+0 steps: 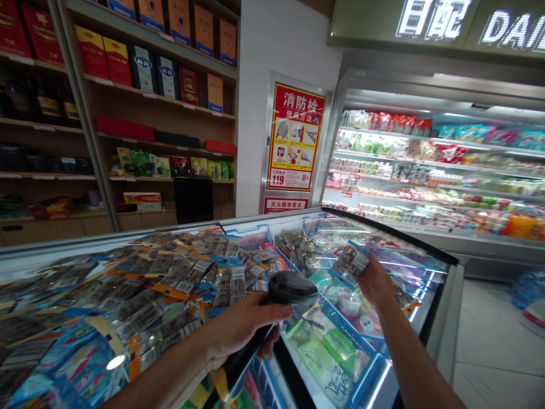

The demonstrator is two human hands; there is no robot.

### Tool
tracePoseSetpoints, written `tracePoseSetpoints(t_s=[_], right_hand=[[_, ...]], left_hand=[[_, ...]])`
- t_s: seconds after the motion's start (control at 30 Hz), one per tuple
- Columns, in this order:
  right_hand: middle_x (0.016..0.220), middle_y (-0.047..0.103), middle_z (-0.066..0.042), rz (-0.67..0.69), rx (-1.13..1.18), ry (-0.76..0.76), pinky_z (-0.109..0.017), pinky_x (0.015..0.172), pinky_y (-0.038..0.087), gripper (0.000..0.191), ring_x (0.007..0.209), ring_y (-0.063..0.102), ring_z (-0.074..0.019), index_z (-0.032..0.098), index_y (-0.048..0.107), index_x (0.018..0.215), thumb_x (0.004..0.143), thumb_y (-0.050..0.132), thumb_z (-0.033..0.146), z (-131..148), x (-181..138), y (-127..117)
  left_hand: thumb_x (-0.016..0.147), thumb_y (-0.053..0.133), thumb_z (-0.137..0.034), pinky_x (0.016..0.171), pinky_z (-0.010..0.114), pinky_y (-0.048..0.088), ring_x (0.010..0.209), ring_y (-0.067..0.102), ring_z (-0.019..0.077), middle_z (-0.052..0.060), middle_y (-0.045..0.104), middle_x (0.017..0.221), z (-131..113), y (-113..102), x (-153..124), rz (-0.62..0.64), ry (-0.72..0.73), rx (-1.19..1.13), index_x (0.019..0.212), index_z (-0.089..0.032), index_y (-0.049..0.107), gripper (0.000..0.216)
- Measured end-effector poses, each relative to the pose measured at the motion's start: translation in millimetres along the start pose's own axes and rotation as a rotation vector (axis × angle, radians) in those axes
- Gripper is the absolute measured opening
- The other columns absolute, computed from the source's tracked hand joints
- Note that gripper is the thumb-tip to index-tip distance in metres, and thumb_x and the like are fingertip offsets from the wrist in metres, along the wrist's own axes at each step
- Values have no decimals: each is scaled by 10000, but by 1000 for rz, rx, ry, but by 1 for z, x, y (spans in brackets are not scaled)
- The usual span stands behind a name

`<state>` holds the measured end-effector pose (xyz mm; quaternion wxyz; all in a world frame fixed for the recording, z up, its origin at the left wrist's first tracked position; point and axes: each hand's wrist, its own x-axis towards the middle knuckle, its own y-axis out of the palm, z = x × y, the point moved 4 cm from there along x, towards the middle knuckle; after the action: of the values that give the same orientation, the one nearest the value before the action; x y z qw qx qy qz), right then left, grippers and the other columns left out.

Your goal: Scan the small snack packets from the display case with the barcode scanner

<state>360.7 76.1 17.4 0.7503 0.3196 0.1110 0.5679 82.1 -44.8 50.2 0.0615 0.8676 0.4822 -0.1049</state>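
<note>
My left hand [238, 332] is closed around the handle of a black handheld scanner [292, 287], held over the glass lid of a chest freezer [443, 267]. My right hand [374, 281] grips a small clear packet with a blue header and a barcode label [351, 262], lifted just above the freezer's right section. The scanner's head sits a short way left of the packet. Many similar hanging packets [170, 278] lie piled across the freezer top to the left.
Blue wire baskets [361, 341] of packaged food show under the freezer glass. Wooden shelves [162, 102] with boxed goods stand behind. A red fire-hydrant notice [296, 136] hangs on the wall. An open chilled display [447, 170] runs along the right, with tiled floor [489, 352] beside it.
</note>
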Motion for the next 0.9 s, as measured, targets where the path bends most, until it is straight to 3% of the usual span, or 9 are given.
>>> tracePoseSetpoints(t_s=[0.37, 0.9], right_hand=[[789, 696, -39, 26, 12, 25, -368, 771, 492, 211, 846, 628, -212, 185, 649, 817, 715, 557, 346, -2, 0, 2], [784, 703, -39, 19, -27, 68, -352, 715, 511, 240, 767, 641, -200, 193, 660, 845, 770, 490, 345, -3, -3, 5]], left_hand=[[620, 624, -457, 429, 214, 308, 403, 445, 69, -35, 521, 515, 2, 0, -1, -24, -18, -89, 739, -149, 469, 365], [625, 605, -454, 439, 220, 270, 395, 434, 69, -42, 505, 509, -8, 1, -7, -39, -2, -83, 766, -153, 465, 360]])
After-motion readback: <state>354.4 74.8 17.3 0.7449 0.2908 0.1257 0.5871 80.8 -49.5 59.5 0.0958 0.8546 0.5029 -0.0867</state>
